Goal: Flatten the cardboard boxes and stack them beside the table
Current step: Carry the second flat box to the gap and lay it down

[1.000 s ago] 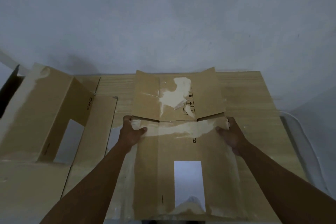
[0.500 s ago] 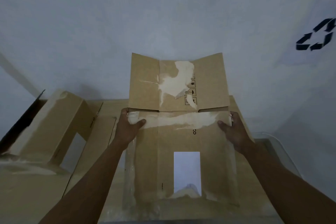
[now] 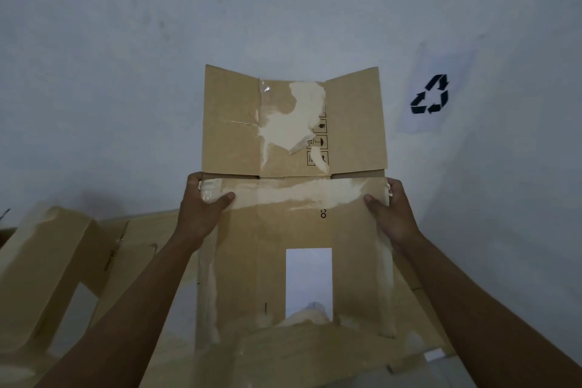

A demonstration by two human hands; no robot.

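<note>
Head view: a flattened brown cardboard box point(image 3: 293, 227) is held upright above the bench point(image 3: 157, 220), long axis vertical, its flaps pointing up at the wall. It has torn pale tape patches and a rectangular cut-out. The left hand point(image 3: 201, 208) and right hand point(image 3: 393, 214) each pinch a side edge, thumbs on the near face. A second box point(image 3: 47, 261), not yet flattened, lies on the bench at left.

On my feed the wearer's body shows only as two unclothed arms: the left forearm point(image 3: 132, 302) and right forearm point(image 3: 472, 293), both bare and slim, run from the near edge up to a bare left hand point(image 3: 204, 208) and a bare right hand point(image 3: 390, 214).
</note>
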